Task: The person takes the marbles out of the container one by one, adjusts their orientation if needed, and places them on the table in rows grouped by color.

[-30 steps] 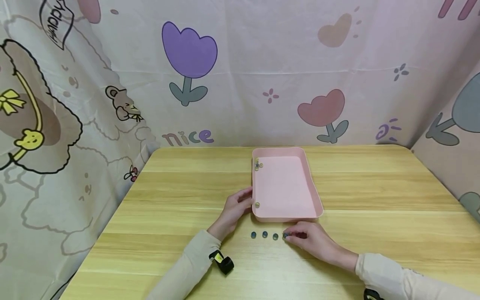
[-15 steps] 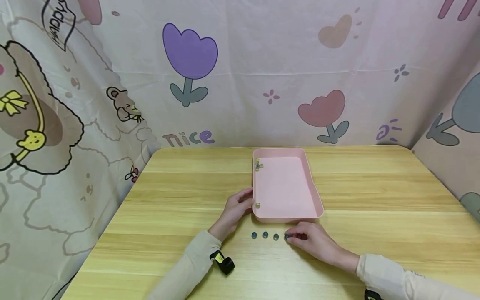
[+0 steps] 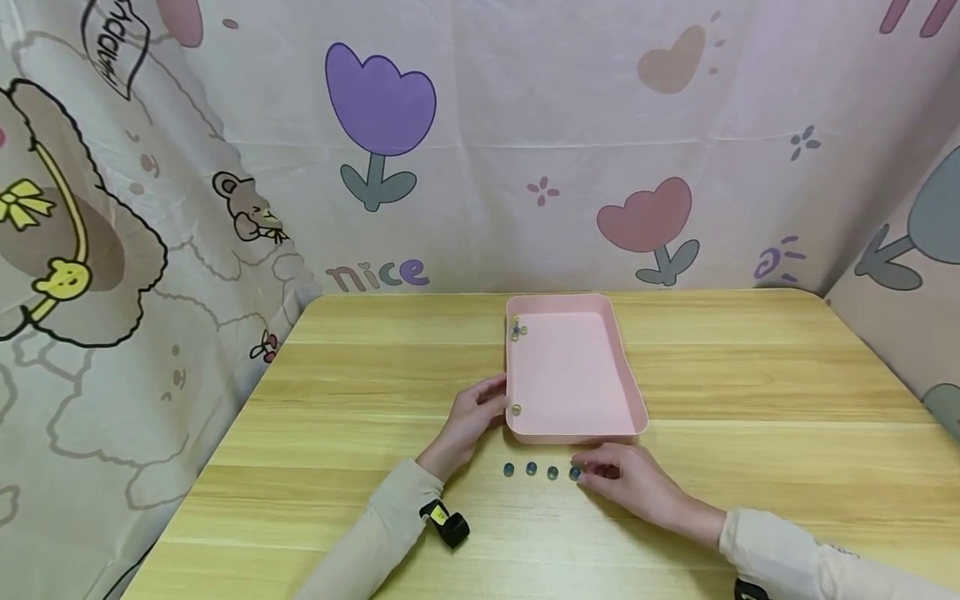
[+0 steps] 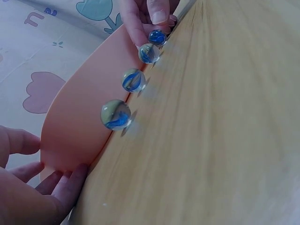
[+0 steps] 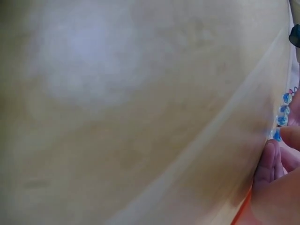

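In the head view, a row of several clear glass marbles (image 3: 531,468) with blue swirls lies on the table in front of a pink tray (image 3: 573,375). My right hand (image 3: 626,479) is at the right end of the row, thumb and index finger on either side of the last marble (image 4: 157,37). A small gap shows between that thumb and the marble in the left wrist view. My left hand (image 3: 471,417) rests its fingertips against the tray's outer left side near the front corner. Its fingers (image 4: 70,187) touch the pink wall low down by the table.
Inside the tray, a cluster of small yellowish marbles (image 3: 517,330) sits by the far left corner, and a single marble (image 3: 516,409) lies near the front left. The wooden table (image 3: 337,433) meets a patterned cloth (image 3: 480,208) at the back.
The right thumb and index finger have eased slightly apart and to the right, so the last marble shows more fully. The left hand and tray stay put.
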The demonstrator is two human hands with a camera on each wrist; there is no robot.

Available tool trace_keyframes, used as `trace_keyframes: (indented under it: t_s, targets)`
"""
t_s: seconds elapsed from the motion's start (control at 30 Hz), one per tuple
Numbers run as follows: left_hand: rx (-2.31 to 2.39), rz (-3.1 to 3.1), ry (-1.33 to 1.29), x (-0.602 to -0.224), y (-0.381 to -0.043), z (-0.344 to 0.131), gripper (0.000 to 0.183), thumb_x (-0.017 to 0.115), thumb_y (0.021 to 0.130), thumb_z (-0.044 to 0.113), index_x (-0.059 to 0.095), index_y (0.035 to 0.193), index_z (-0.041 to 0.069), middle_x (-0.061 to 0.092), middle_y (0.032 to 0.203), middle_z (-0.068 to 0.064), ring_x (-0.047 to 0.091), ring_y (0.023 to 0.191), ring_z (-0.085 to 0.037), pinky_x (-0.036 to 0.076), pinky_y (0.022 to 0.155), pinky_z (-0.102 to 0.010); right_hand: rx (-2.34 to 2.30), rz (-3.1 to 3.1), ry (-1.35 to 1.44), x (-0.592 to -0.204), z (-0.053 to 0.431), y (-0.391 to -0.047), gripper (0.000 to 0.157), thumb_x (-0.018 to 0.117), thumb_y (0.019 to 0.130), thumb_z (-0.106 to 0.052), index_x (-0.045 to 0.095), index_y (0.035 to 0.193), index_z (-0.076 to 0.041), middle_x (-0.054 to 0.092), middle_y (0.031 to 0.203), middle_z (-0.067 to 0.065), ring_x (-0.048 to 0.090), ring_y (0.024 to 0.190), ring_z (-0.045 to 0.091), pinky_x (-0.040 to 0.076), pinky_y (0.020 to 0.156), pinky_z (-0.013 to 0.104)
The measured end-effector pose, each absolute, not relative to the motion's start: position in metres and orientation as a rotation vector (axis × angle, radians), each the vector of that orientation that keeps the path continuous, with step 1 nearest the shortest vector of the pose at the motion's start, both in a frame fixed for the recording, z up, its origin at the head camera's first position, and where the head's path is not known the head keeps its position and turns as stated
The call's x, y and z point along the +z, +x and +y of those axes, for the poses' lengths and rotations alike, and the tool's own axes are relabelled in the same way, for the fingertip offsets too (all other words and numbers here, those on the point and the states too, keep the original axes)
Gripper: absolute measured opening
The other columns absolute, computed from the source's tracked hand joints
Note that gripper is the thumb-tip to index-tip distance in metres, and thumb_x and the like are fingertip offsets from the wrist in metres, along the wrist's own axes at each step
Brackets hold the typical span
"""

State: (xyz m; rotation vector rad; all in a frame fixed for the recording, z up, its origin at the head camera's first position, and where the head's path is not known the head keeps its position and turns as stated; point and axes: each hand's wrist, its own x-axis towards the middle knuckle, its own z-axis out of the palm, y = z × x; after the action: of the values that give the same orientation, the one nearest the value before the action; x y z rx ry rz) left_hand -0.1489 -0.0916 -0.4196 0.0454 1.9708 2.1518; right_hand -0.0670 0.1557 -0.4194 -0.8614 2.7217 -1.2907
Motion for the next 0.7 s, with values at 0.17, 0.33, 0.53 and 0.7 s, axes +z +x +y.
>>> trace_keyframes:
  t_s: [0.17, 0.33, 0.53, 0.7]
  targets:
    - [2.152, 1.968, 0.055, -0.42, -0.149, -0.092, 0.047, 0.055, 0.093, -0.002, 0.046, 0.139, -0.006, 0.049, 0.137, -0.023, 0.053, 0.118, -0.034, 0.053, 0.09, -0.036, -1.308, 2.688, -0.849, -0.419, 0.162, -0.065, 0.032, 0.073, 0.084, -0.007, 0.067, 0.113, 0.007, 0.065, 0.084, 0.0, 0.058, 0.077, 0.004, 0.055, 0.066, 0.022]
    - [2.155, 1.975, 0.053, -0.422, -0.15, -0.094, 0.046, 0.056, 0.093, -0.002, 0.046, 0.138, -0.006, 0.049, 0.137, -0.023, 0.054, 0.118, -0.033, 0.053, 0.09, -0.035, -1.321, 2.645, -0.821, -0.419, 0.168, -0.063, 0.036, 0.072, 0.084, -0.003, 0.064, 0.116, 0.01, 0.064, 0.087, -0.005, 0.059, 0.08, 0.004, 0.056, 0.07, 0.022]
    - [2.153, 1.977, 0.048, -0.422, -0.15, -0.094, 0.047, 0.056, 0.092, -0.003, 0.046, 0.138, -0.006, 0.049, 0.136, -0.023, 0.055, 0.117, -0.033, 0.054, 0.09, -0.035, -1.343, 2.562, -0.795, -0.419, 0.172, -0.063, 0.036, 0.071, 0.084, -0.003, 0.063, 0.117, 0.01, 0.063, 0.091, -0.003, 0.06, 0.083, 0.007, 0.056, 0.072, 0.022]
    - [2.153, 1.969, 0.055, -0.421, -0.15, -0.093, 0.047, 0.055, 0.093, -0.003, 0.046, 0.138, -0.006, 0.049, 0.137, -0.023, 0.054, 0.117, -0.033, 0.053, 0.09, -0.035, -1.39, 2.481, -0.769, -0.416, 0.176, -0.065, 0.038, 0.072, 0.085, -0.006, 0.062, 0.117, 0.011, 0.063, 0.093, 0.0, 0.059, 0.083, 0.008, 0.056, 0.072, 0.022]
